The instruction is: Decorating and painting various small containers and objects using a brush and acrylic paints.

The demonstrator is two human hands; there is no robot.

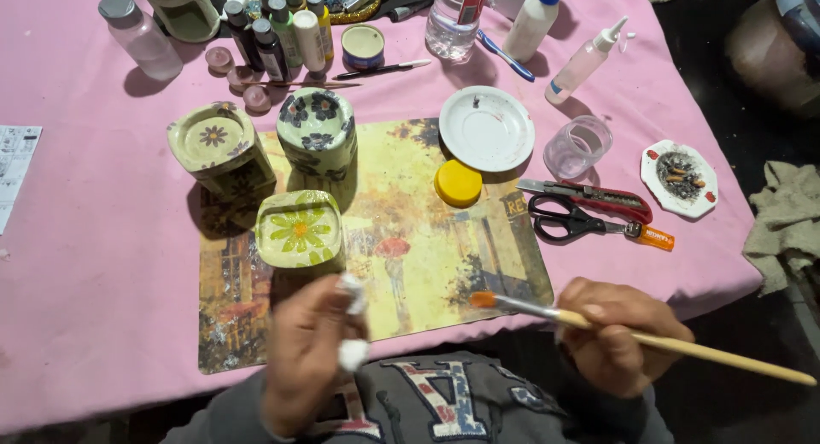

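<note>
My right hand grips a wooden paintbrush with an orange-tipped head that points left over a picture placemat. My left hand is blurred, near the table's front edge, and holds a small white wad between its fingers. Just beyond it stands a green pot with a yellow flower. Two more decorated pots, one with a brown flower and one with dark flowers, stand behind it.
A pink cloth covers the table. On it lie a yellow lid, a white saucer, a clear cup, scissors, a craft knife, an ashtray, and several paint bottles at the back.
</note>
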